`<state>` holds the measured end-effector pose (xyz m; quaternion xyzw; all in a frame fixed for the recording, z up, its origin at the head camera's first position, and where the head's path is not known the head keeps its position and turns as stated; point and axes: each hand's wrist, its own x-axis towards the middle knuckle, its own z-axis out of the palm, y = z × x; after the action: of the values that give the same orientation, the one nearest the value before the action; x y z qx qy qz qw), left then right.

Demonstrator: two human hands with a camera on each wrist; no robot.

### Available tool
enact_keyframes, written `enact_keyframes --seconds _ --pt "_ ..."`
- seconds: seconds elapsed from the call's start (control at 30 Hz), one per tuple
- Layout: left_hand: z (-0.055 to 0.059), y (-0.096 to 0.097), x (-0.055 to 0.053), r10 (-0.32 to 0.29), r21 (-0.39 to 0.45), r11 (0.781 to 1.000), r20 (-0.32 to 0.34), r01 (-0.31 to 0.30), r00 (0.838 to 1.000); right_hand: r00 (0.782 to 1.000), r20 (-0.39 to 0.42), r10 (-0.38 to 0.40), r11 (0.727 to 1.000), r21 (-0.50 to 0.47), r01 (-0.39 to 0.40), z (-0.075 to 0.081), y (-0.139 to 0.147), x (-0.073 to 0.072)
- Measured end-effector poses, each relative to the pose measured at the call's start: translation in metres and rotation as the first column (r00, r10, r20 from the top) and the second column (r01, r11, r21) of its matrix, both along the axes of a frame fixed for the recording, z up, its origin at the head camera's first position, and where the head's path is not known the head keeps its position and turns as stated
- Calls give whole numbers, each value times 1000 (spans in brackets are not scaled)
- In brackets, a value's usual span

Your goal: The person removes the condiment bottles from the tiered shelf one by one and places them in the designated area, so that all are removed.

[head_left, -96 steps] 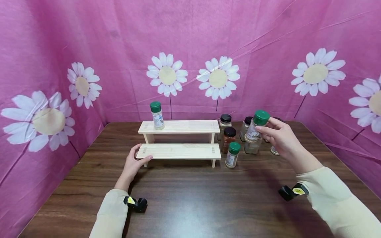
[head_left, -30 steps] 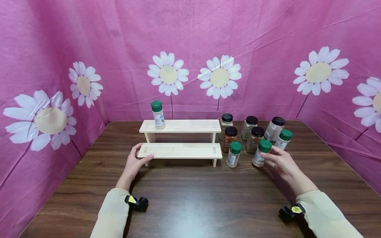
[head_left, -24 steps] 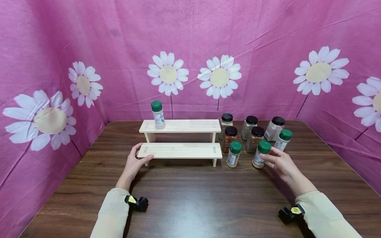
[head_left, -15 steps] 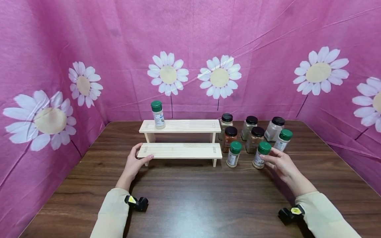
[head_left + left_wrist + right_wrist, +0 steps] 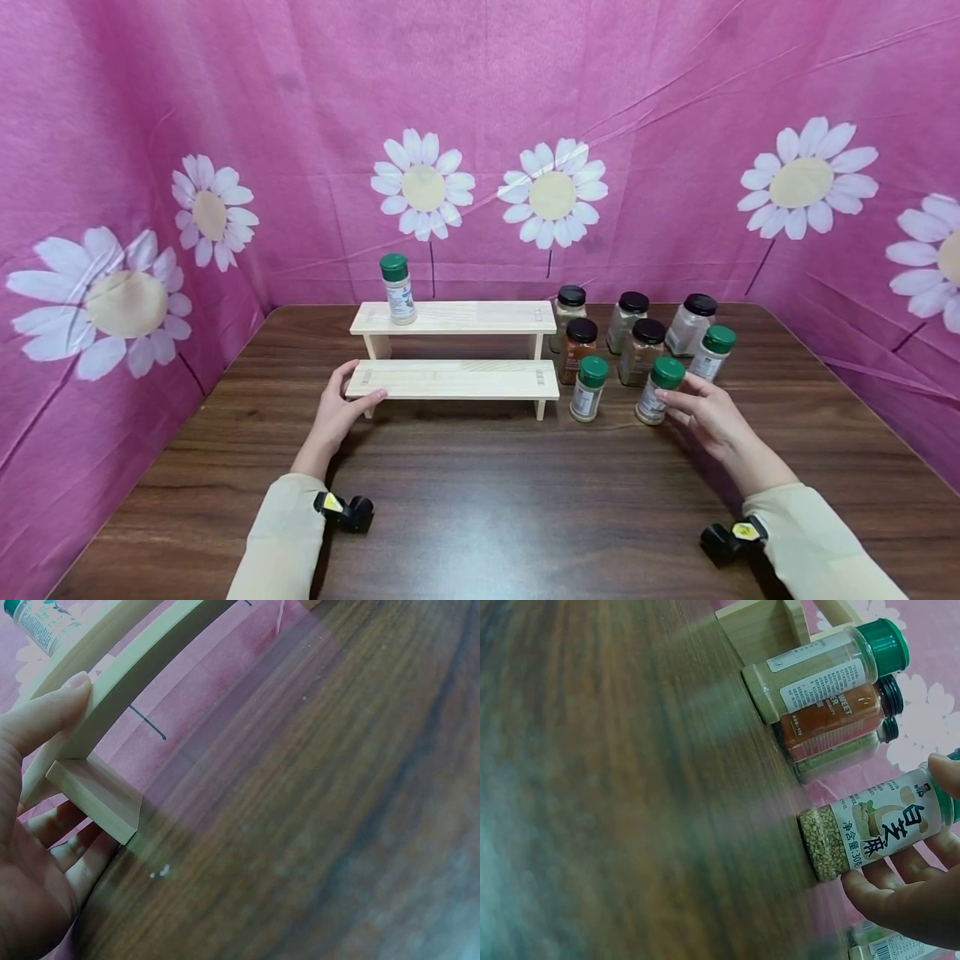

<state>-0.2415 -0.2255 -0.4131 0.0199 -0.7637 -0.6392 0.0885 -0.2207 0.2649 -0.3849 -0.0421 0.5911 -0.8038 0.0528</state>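
Observation:
My left hand (image 5: 335, 412) grips the left end of the two-tier wooden spice rack (image 5: 453, 379), thumb on top of the lower shelf and fingers round its side. In the left wrist view the thumb (image 5: 56, 712) presses the board's edge, fingers beside the leg. My right hand (image 5: 708, 412) holds a green-lidded jar of sesame seeds (image 5: 881, 829) between thumb and fingers, its base at the tabletop. One green-lidded spice jar (image 5: 399, 292) stands on the upper shelf's left part. Left of the held jar is another green-lidded jar (image 5: 588, 390).
Behind the sesame jar stand several black-lidded jars, among them a red-brown spice jar (image 5: 578, 352) and a brownish one (image 5: 642, 354). A further green-lidded jar (image 5: 711, 354) stands behind my right hand. Pink daisy-print cloth (image 5: 480, 100) hangs round the wooden table (image 5: 465, 508).
My right hand has brought the sesame jar down from the air to the tabletop, in front of the black-lidded jars. Over the last second it has barely shifted. The left hand stays on the rack.

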Motion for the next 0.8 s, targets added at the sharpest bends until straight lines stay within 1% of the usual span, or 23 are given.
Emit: enact_keyframes --seconds 0.3,0.5,0.67,0.77,0.8 --pt "-1 0 0 1 6 1000 -5 -1 1000 1000 -20 17 1000 -11 -17 -3 0 -1" --pt "-1 1 -1 4 -4 1000 -8 -4 1000 1000 -4 25 999 -26 -25 0 2 0" --pt "-1 1 0 -1 -10 1000 -13 1 1000 999 -15 36 999 -35 -36 3 4 0" --pt "0 1 0 -6 -3 1000 -14 6 1000 999 -33 6 1000 -17 -6 4 3 0" --pt "0 2 0 -6 -2 1000 -13 6 1000 999 -40 8 1000 -12 -9 5 3 0"
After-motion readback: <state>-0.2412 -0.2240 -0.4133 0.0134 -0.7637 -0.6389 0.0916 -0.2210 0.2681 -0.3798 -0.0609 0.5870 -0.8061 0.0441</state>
